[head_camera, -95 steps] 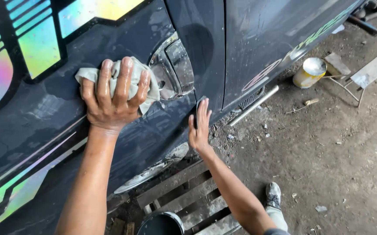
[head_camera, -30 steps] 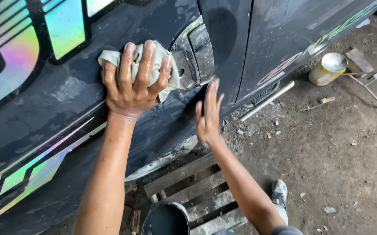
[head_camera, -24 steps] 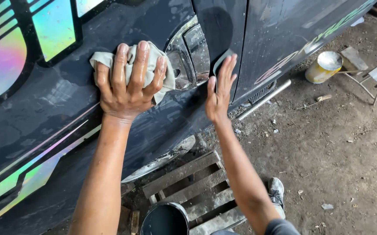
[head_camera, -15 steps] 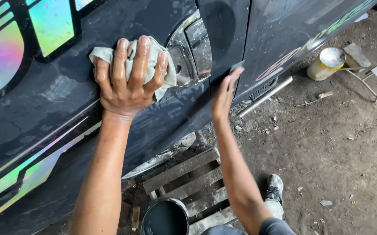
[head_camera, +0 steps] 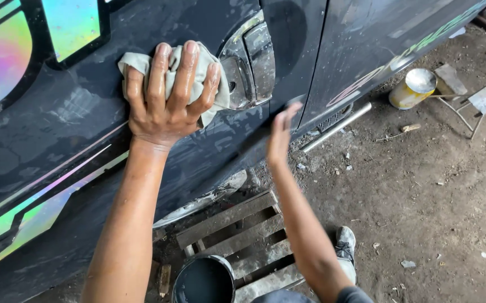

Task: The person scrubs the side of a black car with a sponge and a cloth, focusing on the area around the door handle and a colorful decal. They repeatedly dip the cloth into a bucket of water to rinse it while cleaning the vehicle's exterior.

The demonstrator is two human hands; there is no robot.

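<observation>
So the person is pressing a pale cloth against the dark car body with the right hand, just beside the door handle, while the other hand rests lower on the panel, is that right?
Not quite: the head view shows the left hand pressing the pale cloth on the dark car body, beside the door handle. The right hand is the one lower on the panel.

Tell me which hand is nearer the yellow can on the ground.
Right. The right hand rests on the dark panel's lower edge, left of the yellow can; the left hand presses a cloth farther left.
</observation>
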